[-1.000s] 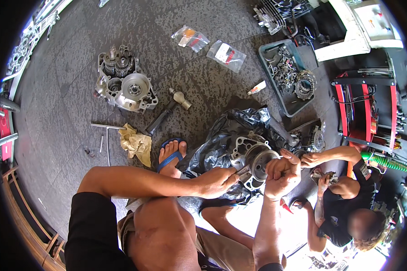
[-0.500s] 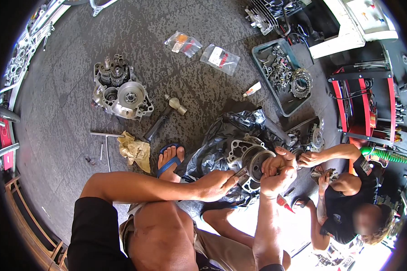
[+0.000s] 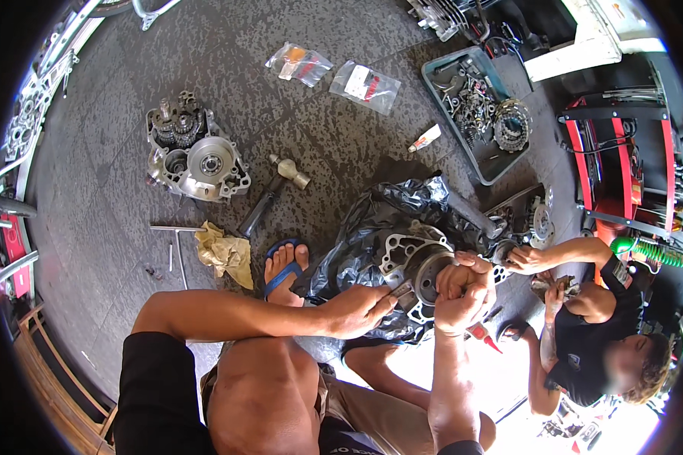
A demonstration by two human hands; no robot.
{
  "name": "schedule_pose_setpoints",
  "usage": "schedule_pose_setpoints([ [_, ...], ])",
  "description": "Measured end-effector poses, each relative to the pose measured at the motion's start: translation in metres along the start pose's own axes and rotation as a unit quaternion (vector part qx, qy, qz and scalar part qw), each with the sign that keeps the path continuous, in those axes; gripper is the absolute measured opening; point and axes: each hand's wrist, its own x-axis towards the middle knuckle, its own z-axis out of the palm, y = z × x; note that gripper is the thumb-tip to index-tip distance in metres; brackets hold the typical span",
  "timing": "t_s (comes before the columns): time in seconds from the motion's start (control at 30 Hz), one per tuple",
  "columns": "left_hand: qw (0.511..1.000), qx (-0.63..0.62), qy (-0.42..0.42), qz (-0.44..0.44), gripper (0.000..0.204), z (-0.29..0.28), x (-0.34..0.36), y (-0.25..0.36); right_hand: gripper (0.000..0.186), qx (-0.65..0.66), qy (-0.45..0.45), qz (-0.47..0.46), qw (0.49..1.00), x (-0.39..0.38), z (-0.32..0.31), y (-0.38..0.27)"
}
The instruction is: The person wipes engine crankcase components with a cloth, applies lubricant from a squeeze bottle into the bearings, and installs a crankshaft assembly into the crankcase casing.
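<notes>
An engine crankcase half (image 3: 395,254) rests on black plastic sheeting (image 3: 347,250) in front of me. In it sits a round steel crankshaft wheel (image 3: 426,274) with holes in its face. My left hand (image 3: 354,311) is closed around a short flat metal piece (image 3: 402,289), whose tip reaches the wheel's left edge. At the wheel's right side, my right hand (image 3: 463,294) is curled into a fist; whatever its fingers hold is hidden. A red-tipped tube (image 3: 484,335) lies just below the right wrist.
Another crankcase with gears (image 3: 202,161), a hammer (image 3: 272,195), a T-handle wrench (image 3: 179,229) and brown paper (image 3: 224,254) lie left. A parts tray (image 3: 474,168) and plastic bags (image 3: 366,87) are farther off. At right, a co-worker's hand (image 3: 525,259) is on metal parts.
My right fist has shifted slightly down and right on the wheel. My left hand stays nearly in place with the flat metal piece. The view has tilted a little.
</notes>
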Motion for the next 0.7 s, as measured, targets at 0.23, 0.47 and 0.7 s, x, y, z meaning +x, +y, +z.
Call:
schedule_pose_setpoints([
  [0.23,0.998,0.016,-0.048,-0.028,0.038,-0.003,0.002,0.017,0.06,-0.049,0.006,-0.044,0.998,0.002,0.001,-0.004],
  [0.47,0.935,0.323,-0.027,-0.143,0.033,-0.036,-0.006,0.072,0.054,-0.043,0.241,0.061,0.968,0.007,-0.035,-0.024],
  [0.7,0.927,0.277,0.214,0.134,0.016,-0.053,0.075,0.105,0.024,0.067,0.481,0.281,0.828,-0.014,-0.036,-0.005],
])
